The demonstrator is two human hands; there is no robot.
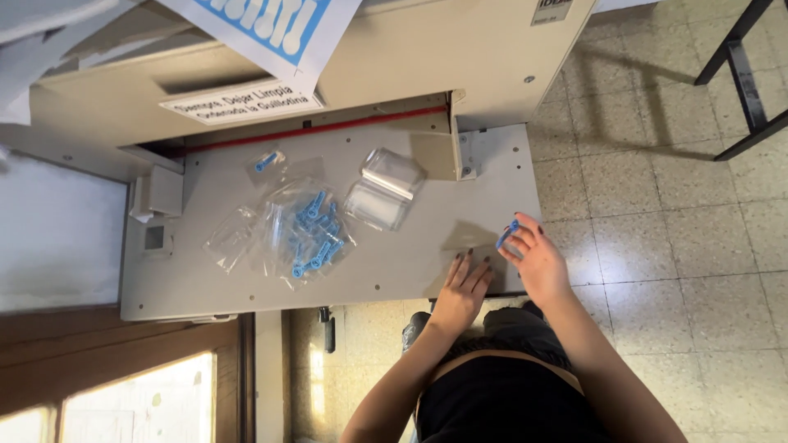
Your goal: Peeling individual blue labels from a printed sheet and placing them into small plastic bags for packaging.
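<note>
Blue plastic clip (pixel 507 234), small, light, stiff, pinched at its end by right hand (pixel 538 267) fingers; left hand (pixel 461 294) flat, released, on grey worktop (pixel 394 262).

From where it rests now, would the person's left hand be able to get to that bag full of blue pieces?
Probably yes. The left hand lies flat on the grey table, and the bag of blue pieces sits further along the same surface with only bare tabletop between them. The right hand holds a blue piece, off to the side.

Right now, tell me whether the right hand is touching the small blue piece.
Touching. The head view shows the right hand pinching the small blue piece between its fingertips, just above the grey table; no gap shows between fingers and piece.
</note>
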